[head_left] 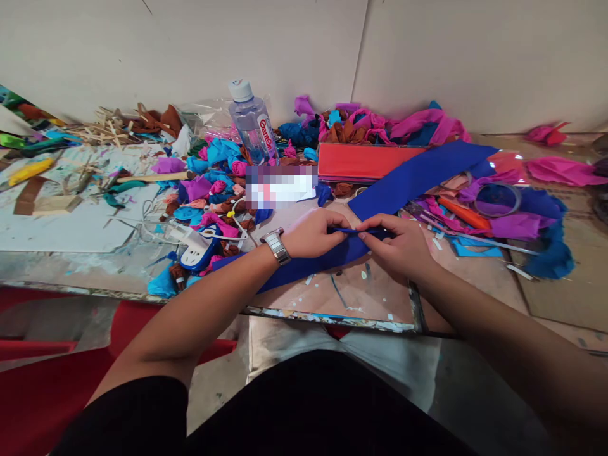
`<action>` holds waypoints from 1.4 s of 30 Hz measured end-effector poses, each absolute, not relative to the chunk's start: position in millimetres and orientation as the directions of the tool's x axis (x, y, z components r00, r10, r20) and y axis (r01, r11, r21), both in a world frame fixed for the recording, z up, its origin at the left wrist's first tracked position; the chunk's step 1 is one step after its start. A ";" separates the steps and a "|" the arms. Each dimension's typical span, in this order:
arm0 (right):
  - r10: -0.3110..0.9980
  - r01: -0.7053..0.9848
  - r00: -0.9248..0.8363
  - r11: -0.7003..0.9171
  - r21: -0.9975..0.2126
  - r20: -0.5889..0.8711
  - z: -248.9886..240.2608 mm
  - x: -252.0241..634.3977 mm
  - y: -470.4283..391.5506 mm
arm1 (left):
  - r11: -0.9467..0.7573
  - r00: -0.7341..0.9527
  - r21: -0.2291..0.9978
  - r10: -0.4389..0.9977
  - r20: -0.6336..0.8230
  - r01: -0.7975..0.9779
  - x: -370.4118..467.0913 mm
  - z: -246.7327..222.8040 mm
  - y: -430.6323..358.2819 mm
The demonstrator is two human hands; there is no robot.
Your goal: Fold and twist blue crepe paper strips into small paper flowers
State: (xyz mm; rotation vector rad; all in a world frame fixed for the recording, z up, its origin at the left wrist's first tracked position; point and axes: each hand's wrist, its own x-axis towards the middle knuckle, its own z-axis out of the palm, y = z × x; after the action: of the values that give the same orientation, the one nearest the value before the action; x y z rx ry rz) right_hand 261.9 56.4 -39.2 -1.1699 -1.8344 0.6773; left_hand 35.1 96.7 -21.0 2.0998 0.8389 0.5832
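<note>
A long strip of dark blue crepe paper [403,179] runs diagonally across the table, with a lower stretch passing beneath both hands. My left hand [313,235], with a metal watch [277,247] on its wrist, pinches a narrow folded edge of the blue paper. Close beside it, my right hand [396,244] grips the same edge between thumb and fingertips. The fingertips of the two hands are a short gap apart. Partly covered by the strip is a red-orange box [365,161] behind the hands.
Crumpled paper pieces in several colours [213,183] crowd the left. Among them stand a water bottle [254,130] and a white-and-blue power strip [199,250]. An orange cutter [463,213] and a tape roll [497,199] lie at right. The table's front edge [332,318] is near my body.
</note>
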 end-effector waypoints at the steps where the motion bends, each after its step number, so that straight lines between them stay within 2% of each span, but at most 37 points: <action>1: 0.906 0.454 -0.219 0.422 -0.784 0.361 -39.2 261.7 56.4 | -0.471 0.677 0.802 0.727 0.117 0.367 34.8 -20.1 96.4; 21: 0.847 0.433 -0.288 0.532 -0.728 0.447 -35.1 262.0 54.1 | -0.466 0.682 0.815 0.721 0.124 0.345 36.5 -27.4 96.1; 26: 0.878 0.441 -0.233 0.479 -0.759 0.419 -33.4 263.3 55.0 | -0.471 0.689 0.812 0.715 0.122 0.344 34.9 -21.5 95.6; 31: 0.928 0.442 -0.132 0.369 -0.818 0.348 -35.7 264.2 58.4 | -0.518 0.676 0.759 0.723 0.143 0.394 32.7 -18.2 96.5; 34: 0.932 0.435 -0.131 0.361 -0.825 0.339 -37.6 264.0 59.7 | -0.535 0.669 0.734 0.729 0.148 0.420 31.3 -20.3 98.5; 38: 0.927 0.430 -0.149 0.373 -0.822 0.343 -37.0 262.6 59.2 | -0.513 0.675 0.718 0.733 0.083 0.470 29.4 -19.0 100.1; 42: 0.931 0.434 -0.150 0.365 -0.823 0.333 -35.1 261.6 58.1 | -0.531 0.697 0.725 0.710 0.098 0.439 29.9 -15.1 97.1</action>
State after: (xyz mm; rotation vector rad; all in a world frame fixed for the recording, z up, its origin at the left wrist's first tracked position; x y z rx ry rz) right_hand 261.6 58.1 -35.1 -1.2092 -1.7495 0.7108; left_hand 29.9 97.1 -15.1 2.2117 0.8730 0.5057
